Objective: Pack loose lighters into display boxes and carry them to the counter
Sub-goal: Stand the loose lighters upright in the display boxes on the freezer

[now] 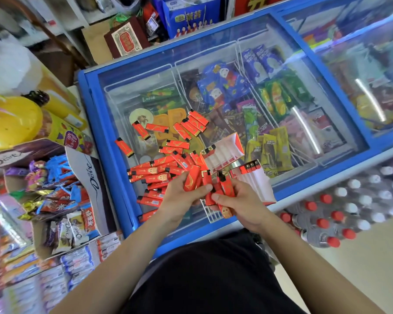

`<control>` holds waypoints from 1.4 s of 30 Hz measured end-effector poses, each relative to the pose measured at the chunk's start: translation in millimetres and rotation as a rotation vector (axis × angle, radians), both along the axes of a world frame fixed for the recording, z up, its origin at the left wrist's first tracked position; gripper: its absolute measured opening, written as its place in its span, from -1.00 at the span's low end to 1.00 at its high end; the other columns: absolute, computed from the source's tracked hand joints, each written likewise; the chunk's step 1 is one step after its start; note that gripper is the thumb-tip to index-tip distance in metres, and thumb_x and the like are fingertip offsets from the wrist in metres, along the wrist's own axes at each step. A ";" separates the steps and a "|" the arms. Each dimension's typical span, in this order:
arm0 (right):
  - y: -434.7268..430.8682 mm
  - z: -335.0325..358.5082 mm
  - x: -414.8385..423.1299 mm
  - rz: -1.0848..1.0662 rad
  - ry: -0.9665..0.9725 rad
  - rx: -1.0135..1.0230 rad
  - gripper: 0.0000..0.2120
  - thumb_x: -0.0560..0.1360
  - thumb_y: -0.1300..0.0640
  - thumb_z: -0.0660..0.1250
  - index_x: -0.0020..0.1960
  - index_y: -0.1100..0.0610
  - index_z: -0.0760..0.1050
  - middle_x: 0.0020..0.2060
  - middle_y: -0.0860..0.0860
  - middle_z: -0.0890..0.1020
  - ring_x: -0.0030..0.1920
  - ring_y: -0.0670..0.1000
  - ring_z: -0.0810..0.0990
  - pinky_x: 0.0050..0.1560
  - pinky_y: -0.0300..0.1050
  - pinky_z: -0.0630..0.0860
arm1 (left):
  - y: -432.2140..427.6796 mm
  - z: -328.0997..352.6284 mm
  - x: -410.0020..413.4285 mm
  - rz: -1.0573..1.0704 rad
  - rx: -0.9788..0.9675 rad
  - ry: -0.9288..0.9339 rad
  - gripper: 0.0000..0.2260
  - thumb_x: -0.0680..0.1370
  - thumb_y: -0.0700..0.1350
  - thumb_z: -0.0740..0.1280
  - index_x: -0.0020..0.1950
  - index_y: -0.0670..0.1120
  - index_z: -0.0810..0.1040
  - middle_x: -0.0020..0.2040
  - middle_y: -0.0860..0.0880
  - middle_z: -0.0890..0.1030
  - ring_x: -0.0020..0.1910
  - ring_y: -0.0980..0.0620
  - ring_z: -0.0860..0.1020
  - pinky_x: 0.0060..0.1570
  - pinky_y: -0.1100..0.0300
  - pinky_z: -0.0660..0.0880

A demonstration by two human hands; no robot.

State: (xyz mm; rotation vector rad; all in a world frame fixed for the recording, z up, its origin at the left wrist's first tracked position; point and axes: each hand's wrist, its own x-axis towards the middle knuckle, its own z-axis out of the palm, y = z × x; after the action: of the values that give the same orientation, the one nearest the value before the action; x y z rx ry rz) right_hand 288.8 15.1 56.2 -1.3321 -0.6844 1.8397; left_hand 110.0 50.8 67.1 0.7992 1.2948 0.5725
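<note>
Your lighters [154, 175] lie mostly loose in a red heap on the freezer lid [123, 91], just left of your hands, with stragglers spread farther out across the glass. Your left hand [179, 198] is curled round a small bundle of them, thumb laid across the top. Your right hand [242, 203] grips a few more, thumb pressed on their faces, and the two bundles touch between your hands.

Just beyond your fingers two open, white-lined boxes sit on the lid. The far box [225, 150] shows a lighter at its left end and bare slots beside it. The near box [256, 184], touching your right hand's side, holds a short row of lighters at its far end.

Under the glass lie wrapped ice creams [275, 103] in wire baskets. A sweets carton [89, 175] stands to your left, and packs of capped bottles [327, 214] to your right.
</note>
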 end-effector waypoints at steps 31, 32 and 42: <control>39.6 -65.3 17.1 0.136 -0.349 -0.095 -0.91 0.55 0.32 0.39 -0.07 0.17 0.53 -0.18 0.18 0.59 -0.20 0.06 0.55 -0.12 -0.16 0.56 | 4.4 -63.1 -6.7 0.056 -0.068 0.375 -0.60 0.51 -0.06 0.50 0.29 -0.14 0.53 -0.08 -0.09 0.71 -0.16 -0.14 0.71 -0.10 -0.15 0.67; 40.3 -65.1 17.6 0.144 -0.338 -0.111 -0.90 0.55 0.33 0.38 -0.06 0.15 0.53 -0.16 0.15 0.60 -0.18 0.05 0.56 -0.13 -0.17 0.57 | 4.8 -63.8 -6.8 0.058 -0.072 0.373 -0.59 0.51 -0.05 0.50 0.30 -0.14 0.52 -0.08 -0.08 0.71 -0.16 -0.12 0.72 -0.10 -0.12 0.68; 34.7 -71.0 17.2 0.064 -0.096 -0.256 -0.87 0.58 0.29 0.36 0.11 0.29 0.52 -0.12 0.12 0.60 0.00 0.12 0.61 0.14 -0.05 0.62 | 2.4 -74.9 -6.1 0.048 -0.071 0.350 -0.50 0.50 -0.06 0.52 0.39 -0.13 0.47 0.07 -0.04 0.69 -0.17 0.07 0.71 -0.32 0.30 0.58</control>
State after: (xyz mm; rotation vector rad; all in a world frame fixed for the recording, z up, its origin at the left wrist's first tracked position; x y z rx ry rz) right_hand 306.0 49.8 -14.8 -1.5882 -0.5597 1.9763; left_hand 103.8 53.2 -7.8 0.8354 1.6491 0.4334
